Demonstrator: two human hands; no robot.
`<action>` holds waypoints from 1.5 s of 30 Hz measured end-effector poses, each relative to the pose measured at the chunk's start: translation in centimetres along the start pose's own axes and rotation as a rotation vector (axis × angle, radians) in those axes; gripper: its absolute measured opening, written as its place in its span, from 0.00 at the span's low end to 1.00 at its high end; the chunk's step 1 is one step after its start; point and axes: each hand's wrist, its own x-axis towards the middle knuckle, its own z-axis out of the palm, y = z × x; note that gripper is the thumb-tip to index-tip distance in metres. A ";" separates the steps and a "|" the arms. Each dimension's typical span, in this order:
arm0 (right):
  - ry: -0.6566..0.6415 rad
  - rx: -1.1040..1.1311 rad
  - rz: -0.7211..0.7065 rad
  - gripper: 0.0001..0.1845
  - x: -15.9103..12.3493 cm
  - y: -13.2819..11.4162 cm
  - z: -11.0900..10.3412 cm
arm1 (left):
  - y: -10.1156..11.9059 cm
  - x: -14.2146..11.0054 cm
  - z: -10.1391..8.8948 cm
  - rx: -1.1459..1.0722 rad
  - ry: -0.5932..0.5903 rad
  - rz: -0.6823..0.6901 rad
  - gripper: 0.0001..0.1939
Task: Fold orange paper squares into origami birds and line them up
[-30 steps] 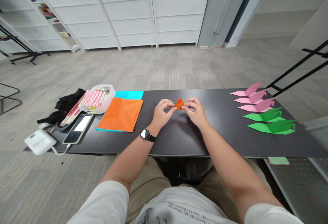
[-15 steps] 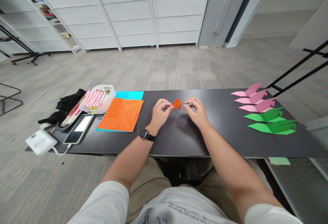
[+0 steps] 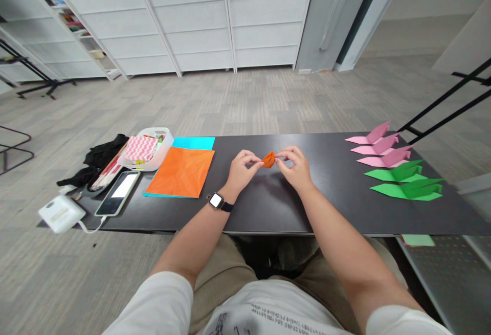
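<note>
A small folded piece of orange paper (image 3: 269, 159) is held above the dark table between my two hands. My left hand (image 3: 243, 167), with a black watch at the wrist, pinches its left end. At its right end, my right hand (image 3: 294, 165) has thumb and fingertips closed on the edge. Creases and layered folds show on the paper's near side; the fingertips hide both its ends.
Orange sheets (image 3: 182, 172) lie over blue sheets (image 3: 194, 143) to the left. Beyond are a white basket (image 3: 165, 148), a phone (image 3: 117, 193) cabled to a white power bank (image 3: 61, 214), and black cloth (image 3: 103, 151). Pink folded birds (image 3: 383, 160) and green ones (image 3: 408, 190) stand at right.
My right hand has closed onto the right end of the orange paper, from which it was apart before. The paper has shifted slightly right and turned. My watch face has lit up.
</note>
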 end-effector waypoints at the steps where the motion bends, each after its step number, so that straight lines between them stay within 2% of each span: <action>1: 0.001 -0.005 -0.004 0.05 0.0 -0.1 0.0 | -0.1 0.0 0.0 0.005 -0.004 0.004 0.01; 6: -0.007 -0.021 -0.030 0.05 0.1 -0.2 -0.2 | -0.3 -0.1 0.1 0.011 -0.007 0.006 0.02; 11: 0.009 -0.005 -0.020 0.05 0.2 0.1 -0.3 | 0.1 -0.2 -0.3 -0.020 -0.047 0.048 0.16; 13: 0.003 -0.002 -0.006 0.05 0.2 0.3 -0.4 | 0.3 -0.2 -0.6 -0.036 -0.058 0.071 0.18; 18: -0.046 0.018 -0.010 0.05 0.1 0.3 -0.4 | 0.2 -0.1 -0.4 0.024 -0.042 0.075 0.12; 23: -0.130 0.077 -0.018 0.06 0.0 0.4 -0.3 | -0.4 -0.1 -0.1 0.025 -0.063 0.065 0.01; 27: -0.201 0.104 -0.014 0.06 -0.1 0.8 0.0 | -0.6 -0.1 0.0 0.016 -0.084 0.027 0.02; 31: -0.162 0.025 -0.007 0.05 -0.2 1.1 0.2 | -0.6 -0.2 0.2 0.047 -0.103 0.039 0.02; 34: -0.142 -0.041 -0.049 0.04 -0.3 1.1 0.2 | -0.7 -0.3 0.2 0.089 -0.044 -0.005 0.01; 37: -0.224 -0.134 -0.127 0.05 -0.5 1.1 0.2 | -0.6 -0.4 0.1 0.179 0.015 -0.034 0.01; 45: -0.404 -0.287 -0.107 0.13 -0.9 1.8 0.4 | 0.4 -0.7 0.3 0.488 -0.122 0.130 0.01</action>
